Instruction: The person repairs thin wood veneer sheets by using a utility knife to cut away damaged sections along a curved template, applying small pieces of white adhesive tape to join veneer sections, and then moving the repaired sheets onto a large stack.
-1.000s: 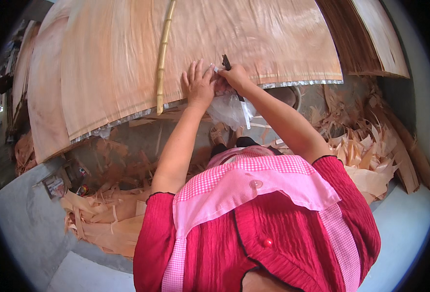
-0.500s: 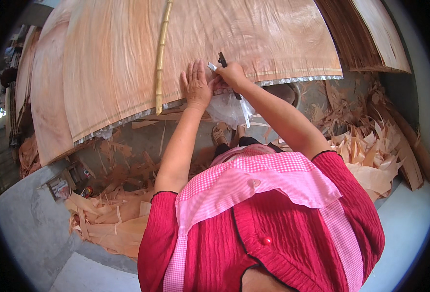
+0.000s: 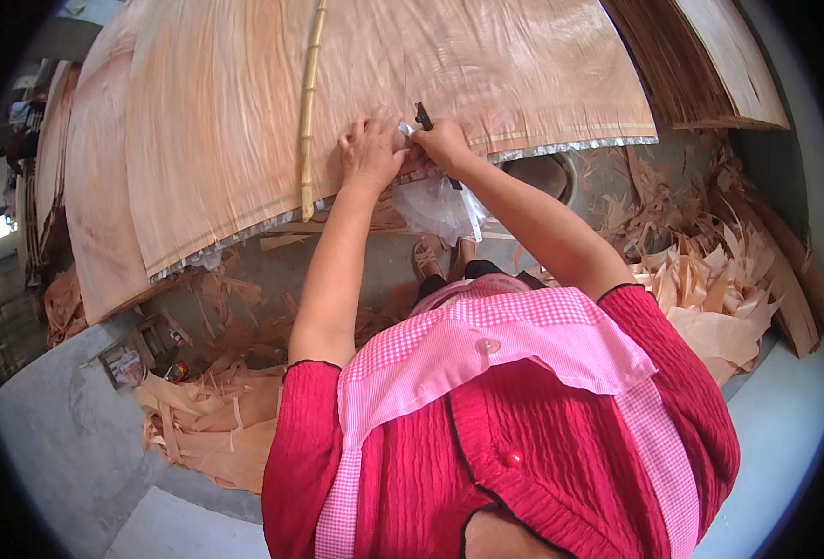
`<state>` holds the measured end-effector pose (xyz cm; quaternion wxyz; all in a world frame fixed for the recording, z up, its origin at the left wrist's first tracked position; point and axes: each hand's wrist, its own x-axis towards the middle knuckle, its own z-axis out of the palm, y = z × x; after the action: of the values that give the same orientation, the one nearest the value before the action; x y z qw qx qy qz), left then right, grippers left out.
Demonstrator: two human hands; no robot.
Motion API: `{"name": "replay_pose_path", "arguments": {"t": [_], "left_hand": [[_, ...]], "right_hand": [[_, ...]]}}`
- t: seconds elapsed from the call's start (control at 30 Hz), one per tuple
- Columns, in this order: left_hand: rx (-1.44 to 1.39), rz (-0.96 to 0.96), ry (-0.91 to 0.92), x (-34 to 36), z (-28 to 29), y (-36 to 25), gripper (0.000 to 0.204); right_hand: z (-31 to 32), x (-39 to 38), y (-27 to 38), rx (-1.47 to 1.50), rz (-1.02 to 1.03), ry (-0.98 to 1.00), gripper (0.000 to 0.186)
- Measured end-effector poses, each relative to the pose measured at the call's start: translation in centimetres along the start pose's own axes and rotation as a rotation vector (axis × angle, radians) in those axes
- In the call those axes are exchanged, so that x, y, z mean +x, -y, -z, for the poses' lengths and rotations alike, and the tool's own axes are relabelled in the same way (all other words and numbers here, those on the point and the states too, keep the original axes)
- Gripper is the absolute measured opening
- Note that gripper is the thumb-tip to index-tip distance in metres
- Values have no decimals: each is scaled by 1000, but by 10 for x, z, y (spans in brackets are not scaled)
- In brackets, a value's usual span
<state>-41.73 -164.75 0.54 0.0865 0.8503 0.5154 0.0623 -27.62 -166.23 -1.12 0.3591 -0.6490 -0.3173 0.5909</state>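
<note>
A broad sheet of wood veneer (image 3: 235, 112) lies in front of me, its near edge ragged and silvery. My left hand (image 3: 371, 156) rests on it near that edge, fingers bent and spread, gripping nothing visible. Close beside it, my right hand (image 3: 442, 146) is closed around a slim black tool (image 3: 423, 117) that sticks out above the fist and below it. A small white piece (image 3: 405, 129) shows between the two hands. Below them hang a clear plastic bag (image 3: 426, 207) and a narrow white strip (image 3: 473, 214); what the strip is attached to cannot be made out.
A bamboo stick (image 3: 308, 121) lies across the veneer, left of my hands. More stacked veneer (image 3: 668, 65) stands at far right. Veneer scraps (image 3: 710, 289) pile up on both sides of the floor. A round container (image 3: 547, 177) sits partly under the sheet's edge.
My left hand's fingers have gone from stretched flat to bent, and the hand has shifted slightly left. My right hand still grips the black tool in nearly the same place.
</note>
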Motion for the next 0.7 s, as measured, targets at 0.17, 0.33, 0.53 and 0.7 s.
{"name": "replay_pose_path", "arguments": {"t": [0.17, 0.33, 0.53, 0.7], "left_hand": [[51, -13, -3, 1, 4, 2, 57], [59, -36, 8, 3, 7, 1, 55], [51, -77, 23, 7, 10, 7, 53], [58, -71, 16, 8, 8, 7, 51]], "right_hand": [[-4, -5, -11, -6, 164, -75, 12], [-5, -1, -17, -182, 217, -128, 14], [-17, -12, -15, -589, 365, -309, 20], [-17, -18, -12, -601, 457, -286, 17]]}}
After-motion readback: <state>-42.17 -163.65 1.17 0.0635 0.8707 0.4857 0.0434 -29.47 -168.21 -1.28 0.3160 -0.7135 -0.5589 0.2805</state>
